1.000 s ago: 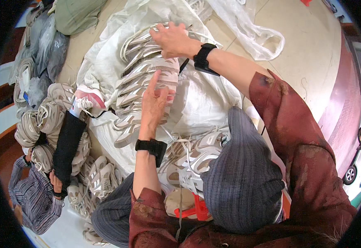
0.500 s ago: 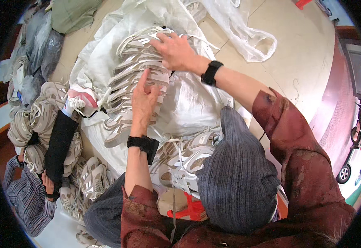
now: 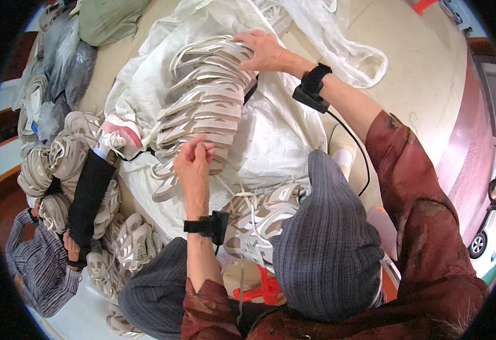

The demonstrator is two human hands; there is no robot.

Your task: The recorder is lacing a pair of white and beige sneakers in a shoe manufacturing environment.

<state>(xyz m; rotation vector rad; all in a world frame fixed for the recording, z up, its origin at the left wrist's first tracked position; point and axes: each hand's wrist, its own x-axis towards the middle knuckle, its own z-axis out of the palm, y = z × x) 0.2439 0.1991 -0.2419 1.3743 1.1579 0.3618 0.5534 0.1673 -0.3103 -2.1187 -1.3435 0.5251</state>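
On the floor (image 3: 412,96) spreads a white sheet (image 3: 273,141), and across its middle a row of overlapping shoes (image 3: 205,102) runs from near the sheet's near edge toward its far edge. The right hand (image 3: 265,52), fingers apart, touches the row's far end; the left hand (image 3: 193,164) curls loosely over the near end, whether gripping I cannot tell.

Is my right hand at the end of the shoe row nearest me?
No, your right hand is at the far end of the shoe row, farther from you than your left hand.
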